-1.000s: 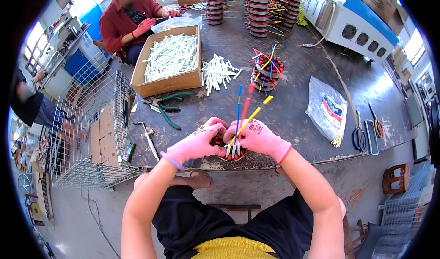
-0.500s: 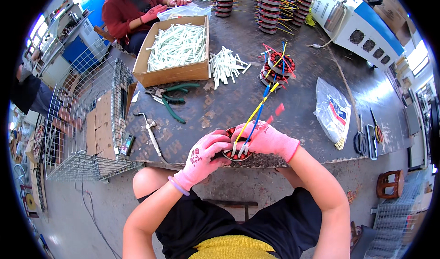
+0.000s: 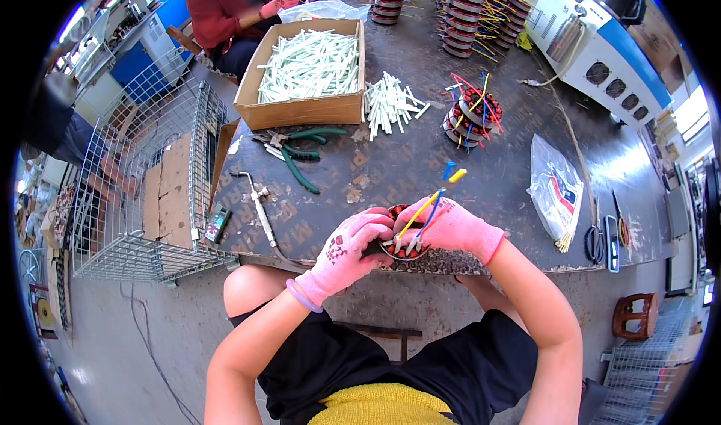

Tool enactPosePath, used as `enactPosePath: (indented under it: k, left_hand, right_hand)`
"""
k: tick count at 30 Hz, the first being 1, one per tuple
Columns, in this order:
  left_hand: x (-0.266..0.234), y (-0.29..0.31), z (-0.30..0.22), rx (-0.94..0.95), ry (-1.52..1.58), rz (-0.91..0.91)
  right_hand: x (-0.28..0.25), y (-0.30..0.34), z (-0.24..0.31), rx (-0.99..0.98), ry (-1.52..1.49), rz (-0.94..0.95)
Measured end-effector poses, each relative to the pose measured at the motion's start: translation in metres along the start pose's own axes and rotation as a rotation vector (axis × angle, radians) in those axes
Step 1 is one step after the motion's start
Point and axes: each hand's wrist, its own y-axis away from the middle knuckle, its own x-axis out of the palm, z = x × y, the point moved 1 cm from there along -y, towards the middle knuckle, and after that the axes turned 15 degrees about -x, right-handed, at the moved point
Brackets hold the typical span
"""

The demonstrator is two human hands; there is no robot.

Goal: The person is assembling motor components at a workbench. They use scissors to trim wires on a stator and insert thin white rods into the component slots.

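At the near table edge I hold a small ring-shaped motor stator (image 3: 406, 254) with red windings, partly hidden by my gloves. My left hand (image 3: 347, 248), in a pink glove, is closed on its left side. My right hand (image 3: 455, 230), also gloved, is closed around its far right side, its fingertips by the leads. A yellow lead (image 3: 417, 216) and a blue lead (image 3: 432, 213) rise from the ring, with pale sleeves at their bases. Beyond my hands, more stators (image 3: 473, 117) with coloured leads sit on the table.
A cardboard box (image 3: 300, 114) of white tubes stands at the back left, with loose tubes (image 3: 393, 105) beside it. Green-handled pliers (image 3: 300, 171), a thin metal torch-like tool (image 3: 261, 213) and a plastic bag (image 3: 554, 192) lie around. Across the table sits a co-worker (image 3: 225, 12).
The view has shifted, so the table's things appear further right. The leads' upper ends have moved lower and nearer my right hand. Both hands stay on the stator.
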Motion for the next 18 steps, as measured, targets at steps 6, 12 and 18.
enactPosePath:
  k: [6, 12, 18]
  left_hand:
    - [0.001, 0.0, -0.003, -0.001, -0.053, -0.007]
    - [0.001, 0.001, 0.0, 0.039, -0.128, -0.036]
    - [0.003, 0.0, 0.005, 0.058, -0.128, -0.059]
  right_hand:
    - [-0.004, -0.012, 0.02, 0.139, 0.219, 0.107]
    - [-0.004, -0.013, 0.028, 0.225, 0.262, 0.141]
    - [0.007, -0.001, 0.018, 0.112, 0.362, -0.02]
